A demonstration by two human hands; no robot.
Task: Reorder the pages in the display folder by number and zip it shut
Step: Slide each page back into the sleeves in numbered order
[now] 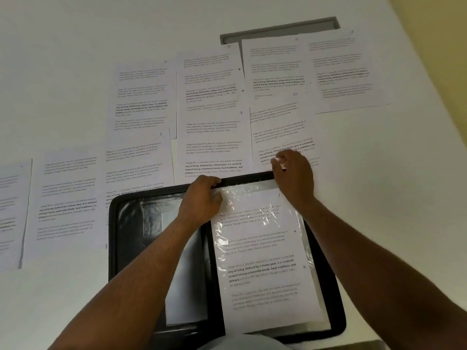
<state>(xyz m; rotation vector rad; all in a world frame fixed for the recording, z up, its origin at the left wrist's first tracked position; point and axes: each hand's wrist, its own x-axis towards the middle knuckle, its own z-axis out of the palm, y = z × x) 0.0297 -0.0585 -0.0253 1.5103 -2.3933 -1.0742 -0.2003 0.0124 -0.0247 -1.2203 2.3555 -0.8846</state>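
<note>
A black zip display folder (pixel 121 238) lies open on the white table in front of me. Its right half holds a clear plastic sleeve (pixel 305 233) with a printed page (pixel 265 269) inside, marked 1 at the top corner. My left hand (pixel 202 200) pinches the sleeve's top left edge at the folder's upper rim. My right hand (pixel 294 175) grips the sleeve's top right corner, fingers curled over the rim. Several numbered loose pages (pixel 212 137) lie spread across the table beyond the folder.
More pages (pixel 68 195) lie to the left, one hanging at the far left edge (pixel 12 215). A grey cable slot (pixel 278 29) sits at the back under the far pages. The table's right edge (pixel 404 46) runs along a yellow wall.
</note>
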